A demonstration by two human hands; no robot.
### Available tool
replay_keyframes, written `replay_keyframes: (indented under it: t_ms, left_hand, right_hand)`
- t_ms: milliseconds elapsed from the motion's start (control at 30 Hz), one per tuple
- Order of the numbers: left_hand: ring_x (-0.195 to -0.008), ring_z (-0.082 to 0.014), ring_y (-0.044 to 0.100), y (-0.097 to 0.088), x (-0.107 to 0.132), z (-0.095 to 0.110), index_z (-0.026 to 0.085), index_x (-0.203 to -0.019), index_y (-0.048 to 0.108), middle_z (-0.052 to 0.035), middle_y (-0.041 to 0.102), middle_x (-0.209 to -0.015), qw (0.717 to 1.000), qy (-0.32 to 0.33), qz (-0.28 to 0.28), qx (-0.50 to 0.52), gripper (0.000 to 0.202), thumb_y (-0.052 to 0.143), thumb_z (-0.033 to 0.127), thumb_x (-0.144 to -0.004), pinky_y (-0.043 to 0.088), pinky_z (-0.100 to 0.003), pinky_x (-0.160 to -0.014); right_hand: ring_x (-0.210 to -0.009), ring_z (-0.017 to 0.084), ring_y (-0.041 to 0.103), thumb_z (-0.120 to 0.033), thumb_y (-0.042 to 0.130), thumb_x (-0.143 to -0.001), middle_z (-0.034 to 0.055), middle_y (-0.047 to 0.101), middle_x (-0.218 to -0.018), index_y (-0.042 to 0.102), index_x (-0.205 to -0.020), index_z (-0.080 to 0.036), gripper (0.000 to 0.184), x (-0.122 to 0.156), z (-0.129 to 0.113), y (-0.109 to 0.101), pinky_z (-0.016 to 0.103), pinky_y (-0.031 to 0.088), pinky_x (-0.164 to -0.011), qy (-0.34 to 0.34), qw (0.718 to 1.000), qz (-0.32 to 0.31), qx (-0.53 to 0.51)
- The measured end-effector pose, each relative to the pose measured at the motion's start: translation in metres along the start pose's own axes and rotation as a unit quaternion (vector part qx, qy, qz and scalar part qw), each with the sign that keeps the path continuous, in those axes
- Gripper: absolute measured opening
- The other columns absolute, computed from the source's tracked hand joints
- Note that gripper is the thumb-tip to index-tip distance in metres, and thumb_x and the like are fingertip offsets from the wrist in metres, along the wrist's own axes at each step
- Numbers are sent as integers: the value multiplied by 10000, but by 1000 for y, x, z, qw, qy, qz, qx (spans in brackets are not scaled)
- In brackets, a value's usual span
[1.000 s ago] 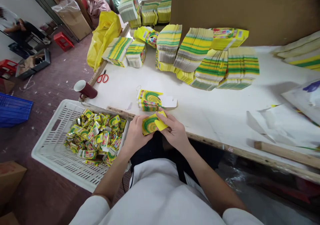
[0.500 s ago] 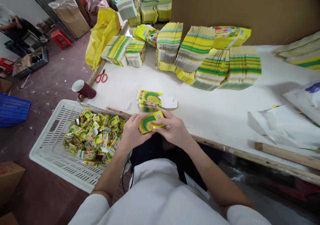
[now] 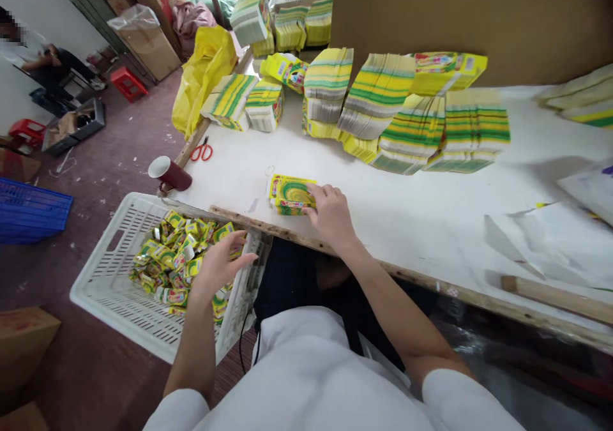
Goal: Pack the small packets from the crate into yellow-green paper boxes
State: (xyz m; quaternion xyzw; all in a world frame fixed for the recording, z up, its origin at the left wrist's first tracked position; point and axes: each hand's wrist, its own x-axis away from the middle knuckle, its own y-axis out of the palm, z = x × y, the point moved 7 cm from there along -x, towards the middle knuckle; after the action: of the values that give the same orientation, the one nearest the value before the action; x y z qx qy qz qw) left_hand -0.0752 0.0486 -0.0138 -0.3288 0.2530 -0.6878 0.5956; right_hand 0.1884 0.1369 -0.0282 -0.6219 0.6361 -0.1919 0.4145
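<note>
My left hand (image 3: 221, 264) hovers over the right side of a white plastic basket (image 3: 98, 252), thumb spread away from the fingers and nothing visible in it. Inside the basket lies a heap of small yellow-green printed cartons (image 3: 167, 258). On the white table, near its front edge, my right hand (image 3: 331, 217) grips the right end of a yellow-green carton (image 3: 290, 195). Its thumb is at the carton's front side and its fingers are over the top; that end is hidden beneath them.
Stacks of flat cartons (image 3: 378, 92) line the table's back. Red-handled scissors (image 3: 202, 152) and a maroon mug (image 3: 173, 174) are at the left edge. A wooden strip (image 3: 550, 297) lies at right. A seated person (image 3: 45, 60) and a red stool (image 3: 128, 83) are far left.
The carton that both hands held has left them. My left hand has moved left over the basket and opened; my right hand has moved up onto the carton on the table.
</note>
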Motion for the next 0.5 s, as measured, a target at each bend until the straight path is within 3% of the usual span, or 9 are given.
replay_keyframes:
  t_ms: [67, 133, 200, 267, 333, 433, 500]
  left_hand:
    - [-1009, -263, 718, 35, -6, 20, 217, -1224, 622, -110, 751, -1079, 987, 14, -65, 143, 620, 762, 589, -749, 567, -417, -892]
    - [-1048, -272, 705, 60, -14, 45, 218, -1221, 604, -124, 728, -1121, 955, 47, -60, 286, 720, 802, 640, -672, 569, -415, -894]
    - [-1051, -274, 687, 70, -23, 67, 229, -1175, 601, -112, 703, -1087, 908, 77, 6, 412, 707, 726, 732, -695, 563, -422, -890]
    - [-975, -247, 668, 69, -28, 79, 245, -1115, 594, -82, 661, -980, 856, 88, 94, 501, 632, 542, 791, -800, 554, -413, -865]
    - [-842, -198, 620, 65, -31, 85, 267, -1059, 564, -39, 576, -866, 819, 88, 161, 543, 575, 392, 782, -871, 541, -377, -820]
    - [-659, -142, 476, 58, -35, 81, 275, -983, 516, 8, 428, -756, 810, 81, 215, 540, 544, 350, 783, -882, 499, -302, -709]
    - [-646, -139, 450, 60, -37, 75, 268, -988, 519, 7, 418, -751, 846, 65, 203, 489, 629, 306, 843, -850, 482, -286, -669]
  right_hand:
    - [-1003, 348, 568, -191, 666, -861, 159, 639, -1073, 585, -1300, -166, 446, 8, -7, -11, 523, 469, -912, -11, 999, 22, -20]
    - [-984, 316, 579, -184, 693, -838, 121, 634, -1042, 563, -1296, -182, 477, 21, -20, -20, 496, 475, -919, -30, 995, 2, -98]
    - [-897, 258, 599, -214, 735, -816, 68, 625, -961, 552, -1273, -194, 492, 38, -38, -19, 431, 510, -860, -49, 970, -69, -228]
    - [-819, 203, 605, -289, 753, -823, 29, 620, -926, 527, -1278, -211, 514, 56, -57, -11, 362, 533, -782, -44, 915, -147, -374]
    - [-839, 188, 612, -392, 767, -823, 38, 631, -991, 519, -1293, -227, 557, 68, -69, -5, 340, 539, -776, -26, 869, -163, -466]
    - [-874, 199, 602, -452, 797, -794, 65, 635, -1047, 597, -1225, -223, 528, 75, -72, 2, 346, 528, -779, 1, 877, -128, -464]
    - [-795, 183, 586, -430, 797, -798, 54, 639, -975, 649, -1145, -217, 433, 74, -68, 6, 336, 518, -721, 20, 889, -118, -441]
